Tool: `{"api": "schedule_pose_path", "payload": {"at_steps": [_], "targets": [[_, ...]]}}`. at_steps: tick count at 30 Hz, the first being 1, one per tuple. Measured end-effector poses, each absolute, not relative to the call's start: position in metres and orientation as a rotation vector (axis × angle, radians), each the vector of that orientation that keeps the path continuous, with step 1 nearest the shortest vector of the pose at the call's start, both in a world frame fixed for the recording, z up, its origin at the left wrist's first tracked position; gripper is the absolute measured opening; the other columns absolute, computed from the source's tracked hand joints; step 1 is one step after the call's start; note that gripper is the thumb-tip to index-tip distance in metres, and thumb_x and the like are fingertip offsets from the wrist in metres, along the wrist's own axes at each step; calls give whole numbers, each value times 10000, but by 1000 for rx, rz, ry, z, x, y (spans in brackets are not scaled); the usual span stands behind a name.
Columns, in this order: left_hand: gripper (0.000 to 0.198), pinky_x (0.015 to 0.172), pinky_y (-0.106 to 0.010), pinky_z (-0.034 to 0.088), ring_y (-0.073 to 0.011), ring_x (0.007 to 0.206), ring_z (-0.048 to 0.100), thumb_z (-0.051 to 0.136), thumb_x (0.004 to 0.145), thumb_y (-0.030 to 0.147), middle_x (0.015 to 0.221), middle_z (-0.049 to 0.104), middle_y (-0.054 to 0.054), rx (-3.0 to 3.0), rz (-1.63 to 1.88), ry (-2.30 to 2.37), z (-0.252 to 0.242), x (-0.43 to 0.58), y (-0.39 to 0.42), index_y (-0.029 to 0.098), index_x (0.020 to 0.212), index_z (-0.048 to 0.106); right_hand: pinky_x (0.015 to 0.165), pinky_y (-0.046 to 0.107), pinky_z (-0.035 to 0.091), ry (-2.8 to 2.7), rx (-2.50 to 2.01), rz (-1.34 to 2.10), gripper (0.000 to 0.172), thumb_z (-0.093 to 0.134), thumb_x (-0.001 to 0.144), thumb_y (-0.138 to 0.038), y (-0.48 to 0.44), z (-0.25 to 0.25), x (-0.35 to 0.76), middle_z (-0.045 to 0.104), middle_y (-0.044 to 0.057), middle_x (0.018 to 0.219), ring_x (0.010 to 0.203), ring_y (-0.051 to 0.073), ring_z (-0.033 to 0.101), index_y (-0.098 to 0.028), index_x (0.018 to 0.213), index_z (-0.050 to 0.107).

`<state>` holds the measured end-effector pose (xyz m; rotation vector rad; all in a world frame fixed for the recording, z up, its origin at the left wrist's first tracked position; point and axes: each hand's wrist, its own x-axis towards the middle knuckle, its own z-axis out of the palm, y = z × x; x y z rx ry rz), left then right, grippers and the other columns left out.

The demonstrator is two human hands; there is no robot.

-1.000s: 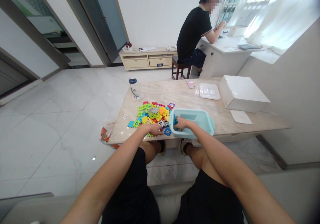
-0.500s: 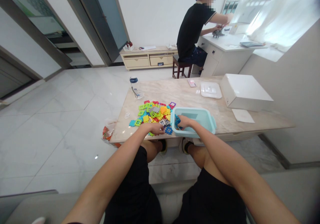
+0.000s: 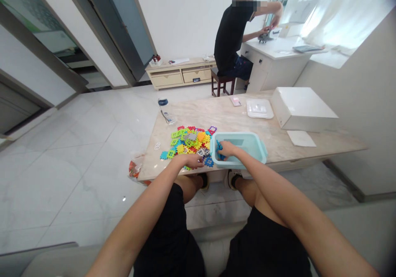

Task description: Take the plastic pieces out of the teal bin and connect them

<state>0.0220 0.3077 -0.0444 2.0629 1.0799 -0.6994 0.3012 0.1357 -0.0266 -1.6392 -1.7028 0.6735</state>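
A pile of colourful plastic gear-shaped building pieces (image 3: 185, 142) lies on the marble-patterned table, in green, yellow, orange, red, blue and grey. Along its front edge my left hand (image 3: 193, 160) is closed, fingertips beside white window-like pieces (image 3: 203, 152) and a blue gear piece (image 3: 209, 162). Whatever its fingers hold is too small to make out. To the right of the pile stands a light-blue plastic bin (image 3: 262, 148). Inside its left end, my right hand (image 3: 227, 149) is closed on blue gear pieces (image 3: 219, 148), partly hidden by the fingers.
Farther back on the table (image 3: 198, 112) stand a water bottle (image 3: 167, 113), a pink phone (image 3: 235, 101), a clear lid (image 3: 260, 108) and a white box (image 3: 305, 109). A seated person (image 3: 232, 38) works at a white desk (image 3: 278, 50) beyond. A bag (image 3: 135, 167) sits by the table's left end.
The view has shifted slightly. My hands keep nearly the same places, the right one still on blue pieces in the bin. The other person's arm has risen at the desk.
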Motion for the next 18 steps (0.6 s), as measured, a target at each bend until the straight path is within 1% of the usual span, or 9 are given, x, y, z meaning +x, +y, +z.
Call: {"api": "schedule_pose_path", "payload": {"at_steps": [5, 7, 8, 9, 11, 13, 14, 16, 18], "targets": [[378, 665, -274, 508, -220, 831, 722, 546, 955, 473, 1068, 787, -113, 2069, -714, 1106, -42, 21, 305, 170, 1127, 694, 1202, 353, 502, -1651, -1641, 723, 618, 771, 806, -271, 128, -38, 301, 700, 20, 1468, 1491, 264, 556, -342, 1411, 669], [383, 661, -275, 508, -223, 830, 722, 533, 963, 471, 1058, 787, -117, 2072, -720, 1106, -41, 22, 304, 166, 1129, 693, 1192, 364, 511, -1607, -1659, 796, 609, 786, 773, -231, 145, -37, 305, 723, 29, 1435, 1456, 271, 590, -329, 1367, 696], [387, 659, -276, 507, -226, 832, 723, 524, 969, 468, 1054, 788, -122, 2073, -724, 1103, -40, 22, 304, 163, 1138, 692, 1164, 365, 537, -1591, -1676, 847, 571, 792, 758, -214, 159, -35, 306, 749, 34, 1391, 1411, 276, 629, -319, 1314, 720], [389, 657, -277, 506, -228, 835, 724, 518, 975, 462, 1050, 788, -125, 2075, -727, 1098, -40, 23, 304, 160, 1147, 692, 1104, 357, 582, -1583, -1702, 939, 508, 809, 732, -191, 178, -32, 306, 785, 42, 1313, 1328, 284, 689, -307, 1223, 749], [384, 664, -277, 505, -228, 841, 726, 518, 978, 451, 1052, 790, -126, 2080, -730, 1086, -38, 25, 304, 162, 1152, 701, 913, 345, 668, -1585, -1737, 1076, 329, 836, 708, -169, 221, -25, 305, 837, 73, 1100, 1071, 301, 799, -258, 1016, 761], [380, 676, -276, 507, -224, 844, 726, 534, 973, 451, 1064, 792, -120, 2084, -725, 1077, -37, 27, 305, 170, 1156, 712, 701, 330, 686, -1596, -1736, 1109, 162, 821, 758, -187, 260, -20, 303, 827, 83, 901, 771, 267, 811, -214, 879, 715], [384, 680, -276, 508, -223, 843, 726, 540, 971, 457, 1067, 794, -115, 2083, -722, 1074, -37, 28, 305, 174, 1162, 717, 580, 313, 663, -1602, -1739, 1143, 145, 815, 777, -187, 275, -19, 303, 804, 82, 808, 630, 241, 775, -199, 821, 678], [406, 684, -277, 511, -224, 843, 725, 548, 969, 474, 1069, 797, -110, 2080, -713, 1072, -37, 30, 306, 178, 1187, 721, 443, 263, 599, -1562, -1685, 1152, 170, 801, 829, -201, 291, -18, 305, 773, 65, 746, 511, 186, 711, -190, 800, 634], [424, 700, -283, 514, -231, 862, 723, 554, 971, 489, 1085, 797, -112, 2085, -699, 1070, -36, 31, 307, 178, 1202, 725, 420, 241, 592, -1484, -1606, 1117, 176, 791, 877, -228, 295, -16, 308, 767, 65, 768, 532, 164, 705, -184, 814, 633]]}}
